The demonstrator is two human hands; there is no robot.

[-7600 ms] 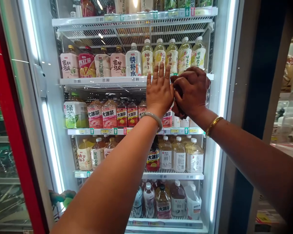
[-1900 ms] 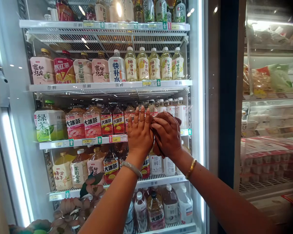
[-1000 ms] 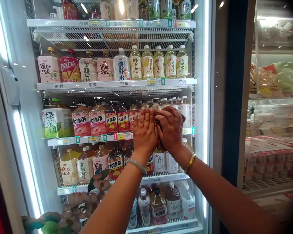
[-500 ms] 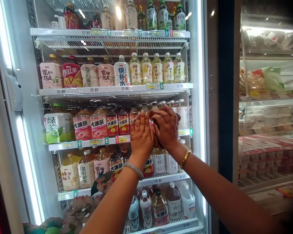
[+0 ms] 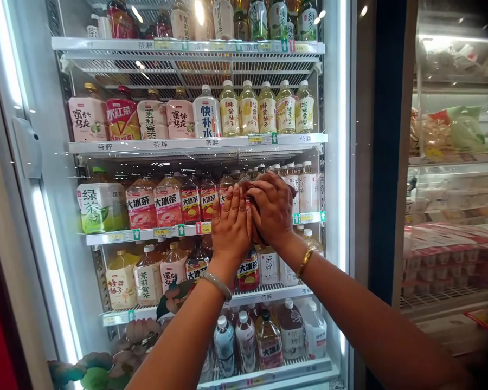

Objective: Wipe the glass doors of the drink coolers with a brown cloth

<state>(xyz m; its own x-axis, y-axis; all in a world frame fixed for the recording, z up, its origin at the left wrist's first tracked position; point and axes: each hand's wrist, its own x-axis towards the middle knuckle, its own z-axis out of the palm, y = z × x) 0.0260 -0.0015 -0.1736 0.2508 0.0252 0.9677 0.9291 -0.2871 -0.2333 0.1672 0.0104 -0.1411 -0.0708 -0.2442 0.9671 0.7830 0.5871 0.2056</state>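
Observation:
My left hand (image 5: 231,225) lies flat against the glass door of a lit drinks cooler, fingers stretched upward and a pale bangle on the wrist. Right beside it, my right hand (image 5: 271,208) presses a crumpled brown cloth (image 5: 293,191) to the same glass, its fingers bent over it. Most of the cloth is hidden beneath that hand. A gold bracelet (image 5: 306,262) circles my right wrist. Behind the glass, bottles with pink and red labels (image 5: 167,201) stand left of my hands, and clear bottles with white labels (image 5: 308,187) stand to the right.
Several white shelves (image 5: 199,142) of bottled drinks fill the cooler. A grey door fitting (image 5: 31,149) is at the left. Flower and leaf shapes (image 5: 100,376) show at lower left. Beyond a dark pillar (image 5: 390,157) on the right is another chilled display with packaged food.
Both hands have shifted slightly left across the glass, staying side by side. The view has moved a little, so the shelves appear farther right. The cloth stays under my right hand.

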